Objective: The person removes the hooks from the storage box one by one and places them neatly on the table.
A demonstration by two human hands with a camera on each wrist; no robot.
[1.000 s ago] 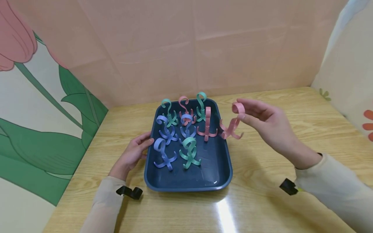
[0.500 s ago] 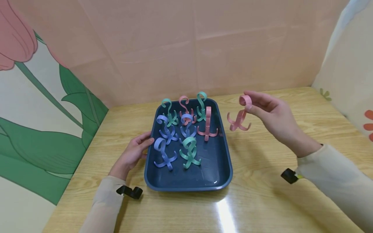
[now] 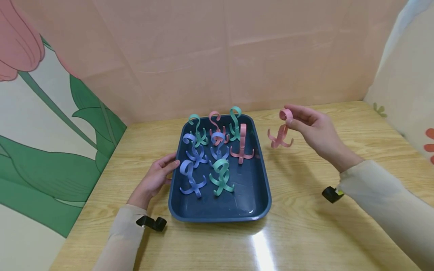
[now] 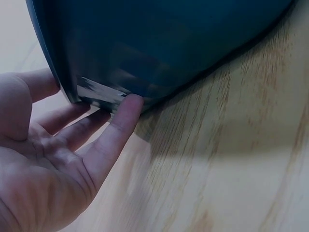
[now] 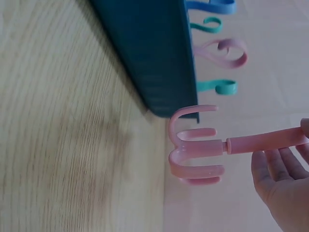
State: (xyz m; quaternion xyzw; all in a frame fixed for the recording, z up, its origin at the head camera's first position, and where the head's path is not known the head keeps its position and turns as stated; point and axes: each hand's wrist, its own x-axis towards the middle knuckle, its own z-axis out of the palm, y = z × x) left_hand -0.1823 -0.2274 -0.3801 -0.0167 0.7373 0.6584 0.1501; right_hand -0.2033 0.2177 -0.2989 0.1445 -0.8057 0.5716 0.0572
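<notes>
Beige-sleeved, the left hand [image 3: 154, 180] is gripping the edge of a navy tray [image 3: 244, 203] between thumb and fingers. Right of it, blue, green and pink hooks [image 3: 219, 154] are sitting inside. Farther right, the right hand [image 3: 318, 135] is pinching another pink hook [image 3: 281, 136], its prongs hanging below-left of that hand.

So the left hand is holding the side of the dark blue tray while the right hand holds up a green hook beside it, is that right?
Not quite: the hook held up by the right hand is pink, not green, as the head view shows. The left hand does hold the side of the tray.
</notes>
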